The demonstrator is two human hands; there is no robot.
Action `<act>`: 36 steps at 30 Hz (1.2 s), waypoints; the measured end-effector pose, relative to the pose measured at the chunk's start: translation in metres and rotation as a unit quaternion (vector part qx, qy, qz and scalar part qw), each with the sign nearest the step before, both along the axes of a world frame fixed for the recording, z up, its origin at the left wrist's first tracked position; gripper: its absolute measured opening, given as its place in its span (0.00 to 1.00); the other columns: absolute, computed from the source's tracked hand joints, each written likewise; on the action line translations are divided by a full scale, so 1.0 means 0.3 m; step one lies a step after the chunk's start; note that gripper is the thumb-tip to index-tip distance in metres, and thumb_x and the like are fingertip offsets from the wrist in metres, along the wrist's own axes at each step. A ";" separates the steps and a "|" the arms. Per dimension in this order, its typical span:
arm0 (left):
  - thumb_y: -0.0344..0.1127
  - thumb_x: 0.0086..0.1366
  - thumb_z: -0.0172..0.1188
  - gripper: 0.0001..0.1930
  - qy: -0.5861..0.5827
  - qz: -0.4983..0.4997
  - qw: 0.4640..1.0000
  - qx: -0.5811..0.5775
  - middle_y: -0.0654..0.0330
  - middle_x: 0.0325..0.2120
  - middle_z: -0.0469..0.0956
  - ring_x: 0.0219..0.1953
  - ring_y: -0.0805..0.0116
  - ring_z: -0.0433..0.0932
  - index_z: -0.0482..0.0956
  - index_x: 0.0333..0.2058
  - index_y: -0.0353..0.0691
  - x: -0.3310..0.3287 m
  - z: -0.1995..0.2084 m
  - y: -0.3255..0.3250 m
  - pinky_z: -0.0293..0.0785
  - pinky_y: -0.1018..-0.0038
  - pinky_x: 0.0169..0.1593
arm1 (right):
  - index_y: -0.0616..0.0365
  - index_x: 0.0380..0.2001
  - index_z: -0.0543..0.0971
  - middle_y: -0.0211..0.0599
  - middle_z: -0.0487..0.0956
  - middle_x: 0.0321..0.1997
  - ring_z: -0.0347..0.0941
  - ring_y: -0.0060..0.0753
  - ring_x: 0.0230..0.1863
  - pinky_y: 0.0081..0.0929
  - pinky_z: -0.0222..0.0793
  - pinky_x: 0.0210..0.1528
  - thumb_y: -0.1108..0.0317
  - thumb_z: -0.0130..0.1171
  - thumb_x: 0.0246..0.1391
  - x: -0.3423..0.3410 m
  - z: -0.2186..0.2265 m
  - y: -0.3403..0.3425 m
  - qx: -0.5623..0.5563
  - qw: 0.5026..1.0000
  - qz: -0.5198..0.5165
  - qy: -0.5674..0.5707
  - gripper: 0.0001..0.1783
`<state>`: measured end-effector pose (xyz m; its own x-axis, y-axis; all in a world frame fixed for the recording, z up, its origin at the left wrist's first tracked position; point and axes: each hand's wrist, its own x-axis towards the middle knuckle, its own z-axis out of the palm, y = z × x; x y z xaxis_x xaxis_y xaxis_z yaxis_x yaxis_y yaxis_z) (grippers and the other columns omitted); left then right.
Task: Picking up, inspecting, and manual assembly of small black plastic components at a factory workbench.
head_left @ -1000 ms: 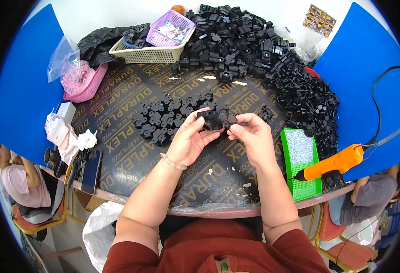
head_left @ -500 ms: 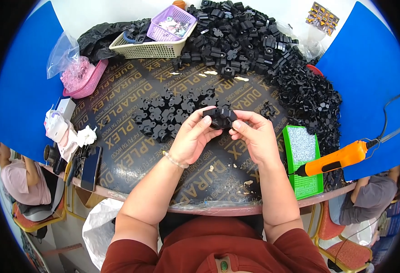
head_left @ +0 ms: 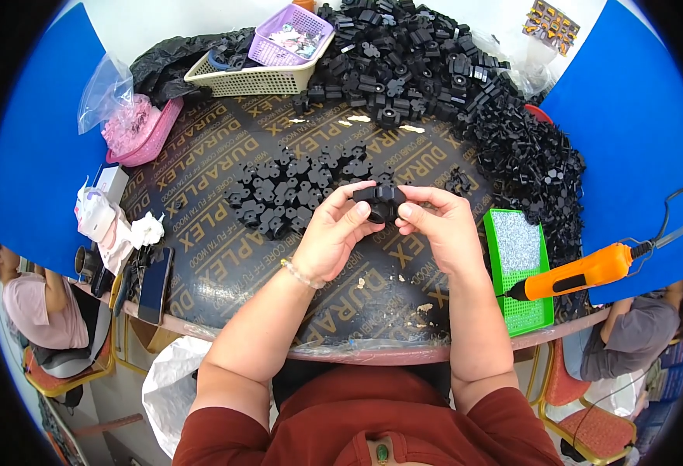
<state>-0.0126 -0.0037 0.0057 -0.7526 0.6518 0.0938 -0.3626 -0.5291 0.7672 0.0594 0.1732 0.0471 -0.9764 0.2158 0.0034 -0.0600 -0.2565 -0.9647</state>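
Note:
Between my two hands, over the middle of the table, is a black plastic part point(head_left: 383, 203) with a rounded, lobed shape. My left hand point(head_left: 340, 231) grips its left side with thumb and fingers. On its right side, my right hand point(head_left: 441, 227) pinches it between thumb and fingertips. The fingers cover part of its outline. Just beyond my left hand lies a cluster of similar flat, lobed black parts point(head_left: 287, 186), spread on the dark printed tabletop point(head_left: 225, 291).
A large heap of black parts point(head_left: 403, 66) fills the back, with smaller black pieces point(head_left: 535, 167) at right. A green tray point(head_left: 545, 307) of small silvery pieces sits under an orange electric screwdriver point(head_left: 578, 272). A pink basket point(head_left: 155, 140), cream basket point(head_left: 260, 84) and phone point(head_left: 156, 286) are leftward.
The black part has turned slightly in my fingers, which have shifted a little on it. Both hands stay in nearly the same place.

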 end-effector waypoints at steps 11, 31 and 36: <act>0.30 0.65 0.62 0.20 0.076 0.114 0.984 -0.114 0.59 0.45 0.77 0.48 0.70 0.76 0.72 0.55 0.39 -0.088 0.082 -0.010 0.75 0.71 0.51 | 0.61 0.56 0.73 0.27 0.76 0.38 0.71 0.16 0.35 0.16 0.68 0.36 0.68 0.70 0.51 -0.010 0.009 0.062 0.099 0.995 -0.010 0.018 0.29; 0.45 0.62 0.52 0.17 0.478 0.061 0.532 -0.697 0.55 0.47 0.81 0.52 0.56 0.78 0.82 0.47 0.50 -0.680 0.134 0.136 0.57 0.40 0.61 | 0.57 0.41 0.74 0.50 0.78 0.41 0.76 0.56 0.45 0.46 0.72 0.47 0.73 0.64 0.48 -0.064 -0.172 0.292 0.651 0.700 -0.185 -0.226 0.16; 0.35 0.59 0.63 0.24 0.586 0.120 0.615 -0.514 0.44 0.58 0.71 0.59 0.46 0.71 0.76 0.55 0.39 -0.658 0.032 0.356 0.68 0.64 0.62 | 0.61 0.41 0.73 0.53 0.80 0.37 0.79 0.57 0.41 0.48 0.76 0.42 0.75 0.50 0.57 -0.051 -0.146 0.275 0.683 0.678 -0.179 -0.206 0.08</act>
<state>-0.2101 0.1033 0.0154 -0.6459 0.7043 0.2946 0.7526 0.5226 0.4007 0.0443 0.2556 0.0032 -0.8416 0.5088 0.1814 0.4633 0.8526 -0.2418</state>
